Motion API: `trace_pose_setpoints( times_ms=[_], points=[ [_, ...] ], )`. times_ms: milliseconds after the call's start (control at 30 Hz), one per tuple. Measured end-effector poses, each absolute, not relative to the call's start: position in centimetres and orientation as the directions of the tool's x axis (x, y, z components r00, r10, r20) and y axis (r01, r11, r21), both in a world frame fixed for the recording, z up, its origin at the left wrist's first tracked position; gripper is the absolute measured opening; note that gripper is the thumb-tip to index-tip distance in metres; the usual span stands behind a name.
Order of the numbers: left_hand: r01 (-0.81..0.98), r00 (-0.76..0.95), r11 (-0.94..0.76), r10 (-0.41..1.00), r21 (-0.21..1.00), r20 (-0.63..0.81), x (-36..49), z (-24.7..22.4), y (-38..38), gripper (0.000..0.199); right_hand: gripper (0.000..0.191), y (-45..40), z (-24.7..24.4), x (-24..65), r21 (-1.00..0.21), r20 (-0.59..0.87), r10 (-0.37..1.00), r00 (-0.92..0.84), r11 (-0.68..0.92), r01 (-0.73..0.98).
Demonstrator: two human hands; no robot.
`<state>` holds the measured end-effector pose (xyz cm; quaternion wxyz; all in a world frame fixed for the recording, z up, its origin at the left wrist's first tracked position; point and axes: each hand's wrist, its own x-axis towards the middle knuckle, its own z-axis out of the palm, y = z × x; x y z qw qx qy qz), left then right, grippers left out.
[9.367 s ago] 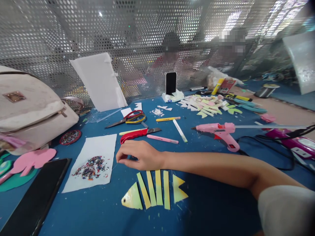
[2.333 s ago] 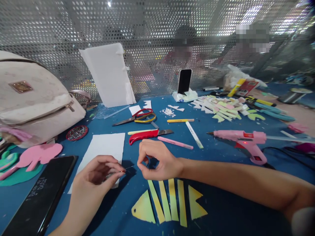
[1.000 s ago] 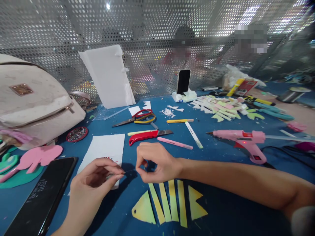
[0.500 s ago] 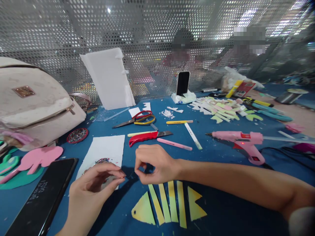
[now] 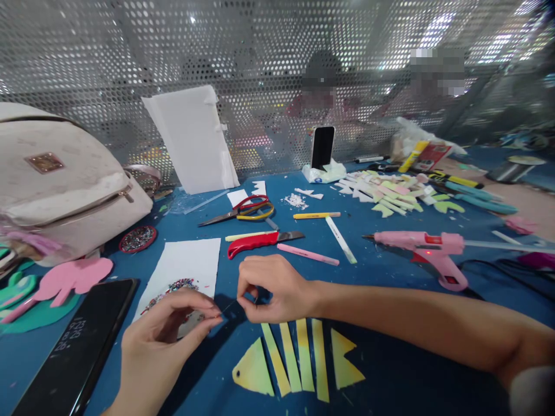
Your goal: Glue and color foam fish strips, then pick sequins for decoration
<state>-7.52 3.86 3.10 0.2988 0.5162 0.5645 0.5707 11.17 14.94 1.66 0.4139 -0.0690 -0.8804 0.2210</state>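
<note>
My left hand (image 5: pixel 167 335) pinches a tiny reddish bead (image 5: pixel 220 317) between thumb and fingertips. My right hand (image 5: pixel 273 292) is closed in a pinch on a thin strand (image 5: pixel 231 306), which runs faintly toward the left fingertips; whether it is thread or wire I cannot tell. Partly behind the left hand, a heap of small mixed beads (image 5: pixel 182 284) lies on white paper (image 5: pixel 191 257). In front of the right hand rest yellow-green fish pieces: a head (image 5: pixel 255 370), several strips (image 5: pixel 306 358) and a forked tail (image 5: pixel 346 358).
Above my right hand lie a red-handled knife (image 5: pixel 254 244), scissors (image 5: pixel 243 211) and markers (image 5: pixel 307 254). A pink glue gun (image 5: pixel 427 248) with its light on lies to the right. At left are a dark phone (image 5: pixel 78 346), a bead dish (image 5: pixel 137 239) and a pale backpack (image 5: pixel 65 179).
The strand between my hands shows more clearly now. My left hand has shifted very slightly, uncovering more of the bead heap. My right hand is almost still.
</note>
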Motion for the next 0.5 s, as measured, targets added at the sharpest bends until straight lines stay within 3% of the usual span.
trace_pose_setpoints(
  times_ms=[500],
  points=[
    [0.273, -0.321, -0.137, 0.92, 0.952, 0.224, -7.76, 2.97, 3.82, 0.013, 0.006, 14.87, 1.42, 11.2, -0.432, 0.656, 0.241, -0.715, 0.897, -0.094]
  ],
)
